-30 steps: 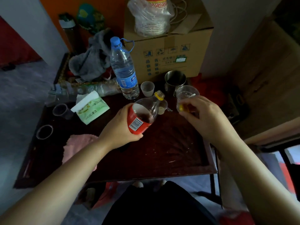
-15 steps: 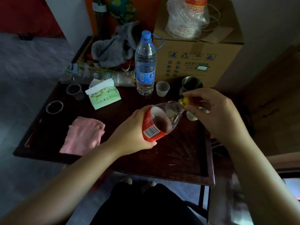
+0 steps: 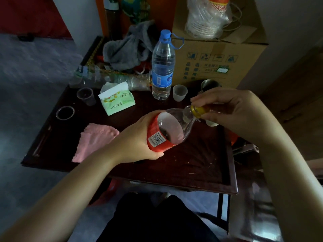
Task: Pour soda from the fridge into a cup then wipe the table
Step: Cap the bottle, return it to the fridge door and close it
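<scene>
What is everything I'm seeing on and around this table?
soda bottle: one, clear, red label, tilted over the table
cap: one, yellow, at its neck
water bottle: one, clear, blue cap, upright at back
clear cups: two, left side
white cup: one, beside water bottle
metal cup: one, silver, before the box
tissue pack: one, green-white, back left
pink cloth: one, front left
grey cloth: one, behind the table
box: one, brown cardboard, back right
table: one, dark wood
left hand: grips soda bottle
right hand: fingers pinch the cap

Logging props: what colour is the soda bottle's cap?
The cap is yellow; head view shows it.
</scene>
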Available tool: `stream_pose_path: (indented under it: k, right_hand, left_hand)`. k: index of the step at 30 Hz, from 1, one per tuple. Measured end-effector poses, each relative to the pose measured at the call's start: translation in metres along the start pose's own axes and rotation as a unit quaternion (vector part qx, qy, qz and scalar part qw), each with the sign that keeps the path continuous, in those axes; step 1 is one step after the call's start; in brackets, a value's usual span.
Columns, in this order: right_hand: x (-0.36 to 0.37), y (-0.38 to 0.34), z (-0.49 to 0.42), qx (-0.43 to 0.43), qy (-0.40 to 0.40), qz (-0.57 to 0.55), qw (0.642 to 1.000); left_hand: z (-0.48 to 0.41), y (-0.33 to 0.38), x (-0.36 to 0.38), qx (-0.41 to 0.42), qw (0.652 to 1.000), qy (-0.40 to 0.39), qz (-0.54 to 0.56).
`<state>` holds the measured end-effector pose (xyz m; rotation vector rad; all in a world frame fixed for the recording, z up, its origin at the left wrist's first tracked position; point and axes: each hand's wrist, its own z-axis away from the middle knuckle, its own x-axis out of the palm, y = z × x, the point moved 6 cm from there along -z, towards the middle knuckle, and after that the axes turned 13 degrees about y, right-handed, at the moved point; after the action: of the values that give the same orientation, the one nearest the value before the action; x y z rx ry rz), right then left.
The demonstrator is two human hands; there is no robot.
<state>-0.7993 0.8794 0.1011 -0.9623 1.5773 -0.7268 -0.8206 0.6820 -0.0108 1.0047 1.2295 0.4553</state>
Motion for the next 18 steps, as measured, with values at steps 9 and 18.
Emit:
stream_pose_path:
  k: [9, 18]
  right_hand:
    - [0.022, -0.056, 0.000, -0.017, 0.059, 0.064, 0.996]
    - [0.063, -0.096, 0.014, 0.078, 0.228, 0.164, 0.957]
  left_hand:
    - [-0.001, -0.002, -0.047, 0.054, 0.997, -0.046, 0.017]
    - [0.011, -0.011, -0.103, 0.123, 0.991, -0.009, -0.043]
